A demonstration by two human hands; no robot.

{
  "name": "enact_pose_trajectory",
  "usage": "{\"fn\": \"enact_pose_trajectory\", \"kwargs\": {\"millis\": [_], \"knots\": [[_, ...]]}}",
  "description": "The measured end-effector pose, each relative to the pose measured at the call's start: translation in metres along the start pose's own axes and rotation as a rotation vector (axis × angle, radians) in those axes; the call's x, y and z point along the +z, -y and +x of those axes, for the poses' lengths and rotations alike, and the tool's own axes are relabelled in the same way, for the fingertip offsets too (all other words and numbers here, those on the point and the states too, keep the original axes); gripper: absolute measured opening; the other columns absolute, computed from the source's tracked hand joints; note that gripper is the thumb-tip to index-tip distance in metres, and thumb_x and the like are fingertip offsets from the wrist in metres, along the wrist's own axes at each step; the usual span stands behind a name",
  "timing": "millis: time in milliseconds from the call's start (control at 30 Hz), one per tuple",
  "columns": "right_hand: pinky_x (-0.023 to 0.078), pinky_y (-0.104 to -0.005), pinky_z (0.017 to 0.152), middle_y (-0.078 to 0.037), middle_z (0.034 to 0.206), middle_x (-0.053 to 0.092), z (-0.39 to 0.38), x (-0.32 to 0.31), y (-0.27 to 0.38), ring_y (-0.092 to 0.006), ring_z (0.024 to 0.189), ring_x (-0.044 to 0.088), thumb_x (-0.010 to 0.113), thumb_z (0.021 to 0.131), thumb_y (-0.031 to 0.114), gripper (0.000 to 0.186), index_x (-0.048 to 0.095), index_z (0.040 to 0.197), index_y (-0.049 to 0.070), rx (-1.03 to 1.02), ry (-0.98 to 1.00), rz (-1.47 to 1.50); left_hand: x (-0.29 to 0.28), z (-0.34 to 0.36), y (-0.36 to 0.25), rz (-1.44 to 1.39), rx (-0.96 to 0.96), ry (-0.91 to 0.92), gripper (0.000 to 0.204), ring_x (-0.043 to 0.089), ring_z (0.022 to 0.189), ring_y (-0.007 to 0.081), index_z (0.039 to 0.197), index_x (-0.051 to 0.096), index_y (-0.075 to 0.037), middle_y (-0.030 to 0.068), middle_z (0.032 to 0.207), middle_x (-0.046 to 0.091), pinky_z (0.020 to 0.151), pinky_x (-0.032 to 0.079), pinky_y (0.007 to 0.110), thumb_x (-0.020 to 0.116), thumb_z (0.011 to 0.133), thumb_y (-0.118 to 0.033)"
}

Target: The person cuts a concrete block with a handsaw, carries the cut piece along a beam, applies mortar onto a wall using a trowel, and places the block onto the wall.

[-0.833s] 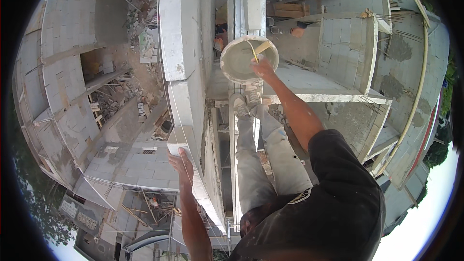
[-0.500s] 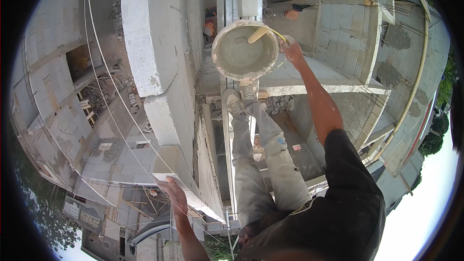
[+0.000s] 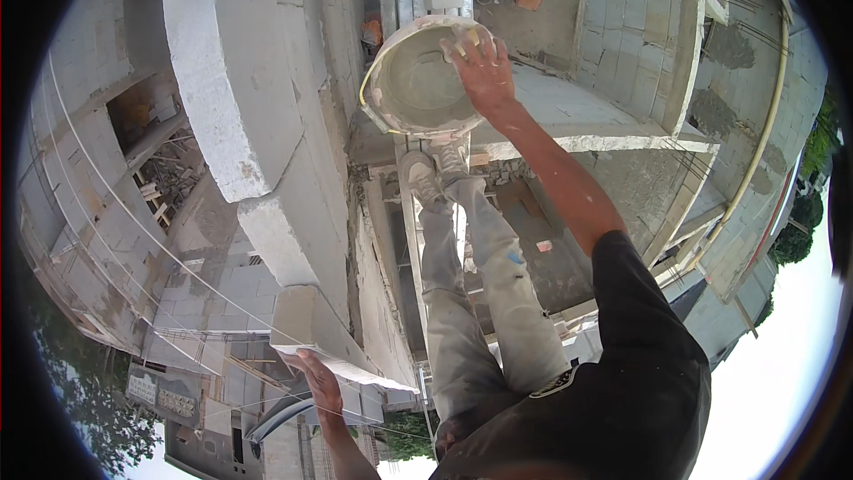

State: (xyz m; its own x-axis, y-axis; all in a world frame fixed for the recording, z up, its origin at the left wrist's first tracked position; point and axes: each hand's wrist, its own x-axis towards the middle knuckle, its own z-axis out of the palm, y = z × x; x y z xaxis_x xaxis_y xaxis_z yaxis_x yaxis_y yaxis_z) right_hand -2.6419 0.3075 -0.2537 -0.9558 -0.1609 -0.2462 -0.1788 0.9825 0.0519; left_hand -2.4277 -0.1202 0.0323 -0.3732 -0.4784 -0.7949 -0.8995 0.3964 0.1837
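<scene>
My right hand (image 3: 482,67) grips the rim of a round whitish bucket (image 3: 416,80) smeared with mortar, held out in front of me and tipped so its inside faces me. My left hand (image 3: 317,380) rests on the near end of a white block wall (image 3: 233,98), fingers curled over its lower edge. My legs in dusty grey trousers (image 3: 471,293) stand on a narrow plank (image 3: 410,231), with my shoes just under the bucket.
The block wall runs up the left of the view. A grey concrete slab (image 3: 569,107) and block walls lie to the right. Thin wires (image 3: 115,204) cross the open drop at left, with rubble and lower floors far below.
My right hand has raised the bucket and turned it so its opening faces me. My left hand slid lower along the wall's end. The view has shifted closer to the wall.
</scene>
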Motion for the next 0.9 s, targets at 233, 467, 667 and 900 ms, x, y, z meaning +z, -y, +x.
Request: {"fn": "enact_pose_trajectory", "kwargs": {"millis": [233,467,667,900], "knots": [[0.029,-0.0478,0.114,-0.005,0.138,0.049,0.032,0.070,-0.045,-0.0259,0.132,0.041,0.057,0.090,0.018,0.044,0.055,0.133,0.011,-0.336,0.271,-0.468,-0.011,0.000,0.025,0.139,-0.096,-0.006,0.089,-0.012,0.150,0.0299,0.153,-0.011,0.003,0.0223,0.161,-0.016,0.122,-0.001,0.040,0.020,0.101,-0.063],[0.046,-0.0426,0.087,-0.007,0.115,0.063,-0.026,0.086,-0.018,-0.0245,0.104,0.062,0.059,0.088,0.019,0.030,0.063,0.117,0.010,-0.162,0.437,-0.202,-0.004,-0.003,0.013,0.079,-0.021,-0.038,0.089,-0.010,0.151,0.0286,0.153,-0.012,0.001,0.0209,0.162,-0.014,0.122,0.001,0.040,0.023,0.101,-0.062],[0.050,-0.0385,0.075,-0.006,0.087,0.064,-0.040,0.078,0.003,-0.0266,0.091,0.069,0.060,0.088,0.019,0.028,0.063,0.115,0.013,-0.150,0.592,-0.044,0.003,0.003,0.006,0.137,-0.006,-0.026,0.083,0.017,0.146,0.0346,0.153,-0.008,0.000,0.0282,0.157,0.006,0.118,0.017,0.042,0.023,0.103,-0.059],[0.055,-0.0429,0.070,-0.012,0.100,0.069,-0.083,0.024,-0.008,-0.0289,0.092,0.070,0.058,0.092,0.019,0.034,0.053,0.124,0.010,0.256,0.429,0.028,-0.006,0.005,0.030,-0.051,0.005,-0.027,0.085,0.018,0.148,0.0293,0.155,-0.012,-0.006,0.0226,0.161,0.010,0.120,0.015,0.038,0.028,0.103,-0.059]]}}
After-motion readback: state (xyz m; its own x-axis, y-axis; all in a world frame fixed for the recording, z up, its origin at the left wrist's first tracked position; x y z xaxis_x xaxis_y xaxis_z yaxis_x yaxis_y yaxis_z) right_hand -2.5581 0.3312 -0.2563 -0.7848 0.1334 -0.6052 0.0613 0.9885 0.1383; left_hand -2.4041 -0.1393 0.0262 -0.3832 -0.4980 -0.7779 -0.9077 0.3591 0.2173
